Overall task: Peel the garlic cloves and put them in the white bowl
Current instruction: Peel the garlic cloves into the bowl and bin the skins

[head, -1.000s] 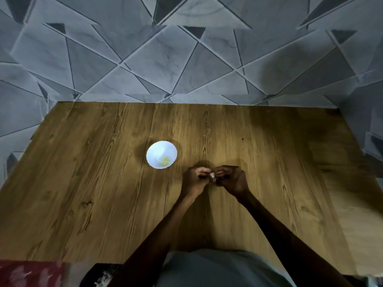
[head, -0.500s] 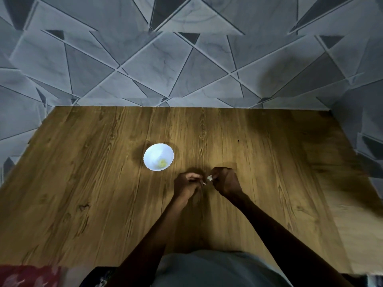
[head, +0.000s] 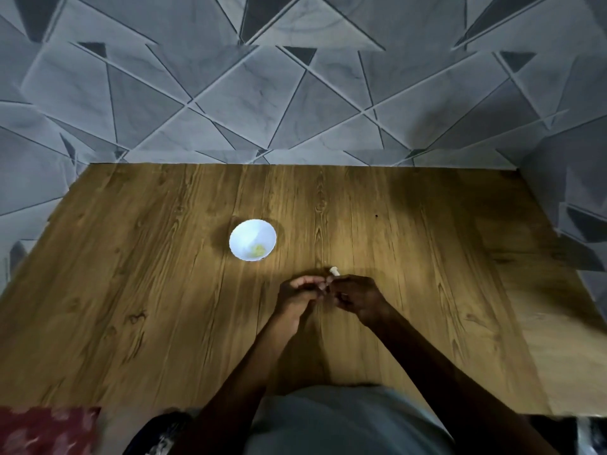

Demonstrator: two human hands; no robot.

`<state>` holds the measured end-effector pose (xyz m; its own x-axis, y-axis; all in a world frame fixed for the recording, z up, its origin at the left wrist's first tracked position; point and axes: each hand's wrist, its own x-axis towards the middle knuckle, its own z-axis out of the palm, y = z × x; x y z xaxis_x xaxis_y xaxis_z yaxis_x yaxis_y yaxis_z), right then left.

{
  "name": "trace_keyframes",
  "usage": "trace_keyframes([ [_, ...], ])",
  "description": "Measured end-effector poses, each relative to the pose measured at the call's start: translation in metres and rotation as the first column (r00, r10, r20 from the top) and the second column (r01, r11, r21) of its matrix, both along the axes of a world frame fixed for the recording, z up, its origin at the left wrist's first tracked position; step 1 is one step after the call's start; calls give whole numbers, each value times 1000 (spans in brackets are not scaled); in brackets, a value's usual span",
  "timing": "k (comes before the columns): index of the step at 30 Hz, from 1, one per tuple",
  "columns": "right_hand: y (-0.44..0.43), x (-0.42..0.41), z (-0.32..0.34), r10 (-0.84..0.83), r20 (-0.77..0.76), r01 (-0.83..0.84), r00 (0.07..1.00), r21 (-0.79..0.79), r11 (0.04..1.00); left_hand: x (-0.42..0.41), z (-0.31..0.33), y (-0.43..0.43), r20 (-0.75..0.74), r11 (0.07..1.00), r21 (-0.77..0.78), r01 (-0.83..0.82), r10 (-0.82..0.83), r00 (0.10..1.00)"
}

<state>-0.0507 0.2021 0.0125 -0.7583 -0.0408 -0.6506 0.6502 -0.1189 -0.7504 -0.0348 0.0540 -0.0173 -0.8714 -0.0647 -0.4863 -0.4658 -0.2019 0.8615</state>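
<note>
A small white bowl (head: pixel 253 239) stands on the wooden table (head: pixel 131 290), left of centre, with a pale yellow peeled clove (head: pixel 258 249) inside. Just right of and nearer than the bowl, my left hand (head: pixel 300 295) and my right hand (head: pixel 356 295) meet fingertip to fingertip over the table. A pale garlic clove (head: pixel 333 271) sticks up between them, pinched by my right fingers, with my left fingertips at its base. The lower part of the clove is hidden by the fingers.
A grey wall with triangular marble-look tiles (head: pixel 295 93) rises behind the table's far edge and along its right side. A red patterned cloth (head: pixel 46 431) lies at the lower left, below the table's near edge.
The view has shifted slightly. My hands have stayed together by the bowl, and the clove now pokes up above the fingertips instead of lying between them.
</note>
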Motion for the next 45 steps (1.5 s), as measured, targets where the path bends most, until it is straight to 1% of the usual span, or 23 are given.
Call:
trace_keyframes([
  [2, -3, 5, -2, -3, 63, 5, 998, -30, 1000, 5, 0, 2, -28, 1000, -27, 5, -6, 1000],
  [3, -6, 8, -2, -17, 61, 17, 998, -12, 1000, 8, 1, 2, -38, 998, -69, 9, -11, 999],
  [4, -8, 11, -6, -33, 29, 32, 999, 45, 998, 9, 2, 3, -51, 991, -131, 14, -21, 998],
  [6, -8, 14, -14, -23, -93, 43, 995, 217, 975, 12, 1, 1, -77, 941, -334, 51, -81, 994],
  [7, -7, 15, -18, 17, -140, 25, 990, 290, 957, 12, -1, -2, -91, 882, -463, 82, -139, 986],
  [8, -7, 16, -22, 71, -167, -8, 983, 349, 937, 14, -4, -5, -99, 796, -595, 110, -209, 973],
  [9, -6, 16, -25, 116, -181, -32, 977, 410, 912, 15, -7, -10, -93, 688, -713, 131, -279, 956],
  [10, -6, 17, -28, 138, -197, -34, 971, 457, 889, 16, -9, -15, -69, 562, -814, 148, -346, 936],
  [11, -7, 18, -32, 155, -207, -31, 966, 503, 864, 18, -13, -20, -23, 428, -888, 169, -408, 912],
  [12, -7, 18, -35, 178, -211, -36, 961, 544, 838, 20, -16, -24, 40, 308, -930, 201, -458, 888],
  [13, -9, 19, -36, 203, -207, -45, 957, 585, 810, 23, -19, -28, 101, 231, -943, 240, -490, 866],
  [14, -9, 19, -37, 222, -199, -53, 955, 620, 783, 25, -22, -31, 137, 193, -944, 268, -509, 850],
  [17, -11, 18, -34, 261, -137, -87, 956, 715, 694, 30, -30, -36, 138, 171, -948, 267, -534, 834],
  [21, -17, 13, -28, 343, -54, -150, 938, 828, 541, 32, -33, -36, 136, 183, -945, 272, -536, 833],
  [25, -22, 13, -28, 397, -4, -191, 918, 872, 450, 31, -33, -36, 138, 166, -949, 267, -541, 829],
  [28, -24, 15, -28, 416, 14, -204, 909, 886, 417, 32, -33, -36, 135, 178, -946, 271, -544, 828],
  [31, -24, 16, -24, 461, 30, -210, 887, 915, 344, 31, -34, -36, 121, 204, -941, 271, -544, 830],
  [35, -26, 16, -22, 492, 70, -233, 868, 932, 279, 32, -33, -35, 125, 191, -944, 268, -544, 830],
  [42, -32, 20, -25, 527, 70, -210, 847, 955, 210, 34, -29, -35, 107, 209, -943, 260, -550, 828],
  [45, -32, 22, -26, 558, 62, -192, 828, 965, 178, 35, -28, -36, 101, 202, -947, 249, -550, 829],
])
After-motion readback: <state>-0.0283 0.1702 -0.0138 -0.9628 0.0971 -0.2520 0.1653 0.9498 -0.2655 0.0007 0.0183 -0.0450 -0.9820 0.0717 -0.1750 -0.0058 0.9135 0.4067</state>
